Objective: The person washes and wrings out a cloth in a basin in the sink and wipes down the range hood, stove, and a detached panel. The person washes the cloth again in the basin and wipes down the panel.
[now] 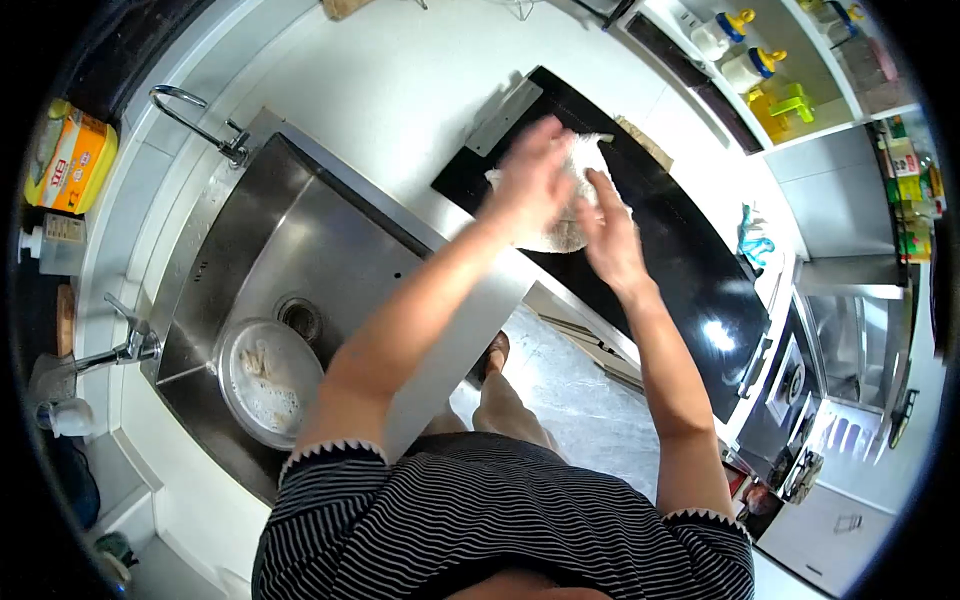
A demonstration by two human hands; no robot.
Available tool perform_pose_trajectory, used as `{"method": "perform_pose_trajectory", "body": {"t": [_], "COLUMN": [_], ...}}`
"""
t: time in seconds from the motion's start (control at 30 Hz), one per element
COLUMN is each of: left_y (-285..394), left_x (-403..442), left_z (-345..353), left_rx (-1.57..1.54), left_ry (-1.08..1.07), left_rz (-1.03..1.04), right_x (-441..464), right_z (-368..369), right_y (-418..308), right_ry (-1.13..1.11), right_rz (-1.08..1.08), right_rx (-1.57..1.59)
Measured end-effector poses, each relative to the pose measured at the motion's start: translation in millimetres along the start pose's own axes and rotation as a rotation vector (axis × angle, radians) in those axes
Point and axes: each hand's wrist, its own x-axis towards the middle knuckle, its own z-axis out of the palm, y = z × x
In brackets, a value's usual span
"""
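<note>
A pale, crumpled cloth lies on the black glossy panel set in the white counter. My left hand is over the cloth's left part, blurred by motion, and its fingers look spread. At the cloth's right edge is my right hand, with its fingers apart and nothing gripped in them. Whether either palm touches the cloth cannot be made out.
To the left is a steel sink holding a round basin of sudsy water. Two faucets stand along its edge. Bottles fill a shelf at upper right. A yellow package stands far left.
</note>
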Motion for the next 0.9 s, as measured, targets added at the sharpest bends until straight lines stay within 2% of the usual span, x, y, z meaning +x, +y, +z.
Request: {"method": "perform_pose_trajectory", "body": {"t": [0.03, 0.07, 0.1, 0.17, 0.27, 0.33, 0.4, 0.5, 0.63, 0.7, 0.73, 0.8, 0.9], "left_y": [-16.0, -36.5, -58.3, -92.0, -91.4, -95.8, -102.7, -95.2, -111.6, -104.9, -104.4, -102.1, -101.6], "left_x": [13.0, 24.6, 36.8, 50.5, 62.8, 63.8, 66.1, 71.6, 78.6, 84.4, 87.4, 86.7, 86.8], "left_z": [-15.3, -25.2, -30.5, -34.3, -34.7, -32.8, -28.6, -30.5, -21.3, -24.9, -28.8, -34.3, -37.3], "left_rx": [0.03, 0.347, 0.499, 0.377, 0.527, 0.561, 0.609, 0.608, 0.663, 0.628, 0.617, 0.628, 0.665], "left_ry": [0.037, 0.07, 0.025, -0.21, -0.362, -0.346, -0.323, -0.374, -0.348, -0.474, -0.533, -0.53, -0.565], "left_rz": [-0.124, -0.143, -0.256, -0.459, -0.451, -0.397, -0.343, -0.391, -0.306, -0.384, -0.426, -0.352, -0.217], "right_x": [12.4, 21.5, 28.0, 44.1, 82.3, 130.7, 157.6, 126.3, 56.3, 47.5, 49.0, 65.5, 123.9], "right_z": [22.9, 46.8, 62.3, 75.2, 71.3, 67.5, 68.6, 101.0, 121.6, 119.6, 117.5, 113.4, 98.0], "right_y": [16.6, 30.2, 32.9, 35.5, 50.5, 74.7, 54.0, 26.9, -30.0, -27.0, -24.3, -7.9, 11.3], "right_ry": [-0.072, -0.108, -0.055, -0.012, -0.048, 0.007, -0.032, -0.053, -0.252, -0.247, -0.238, -0.188, -0.124], "right_rz": [-0.023, 0.021, -0.002, -0.023, -0.043, -0.064, 0.08, -0.048, -0.146, -0.193, -0.216, -0.215, -0.06], "right_rx": [-0.224, -0.327, -0.431, -0.544, -0.588, -0.587, -0.626, -0.589, -0.606, -0.585, -0.558, -0.51, -0.512]}}
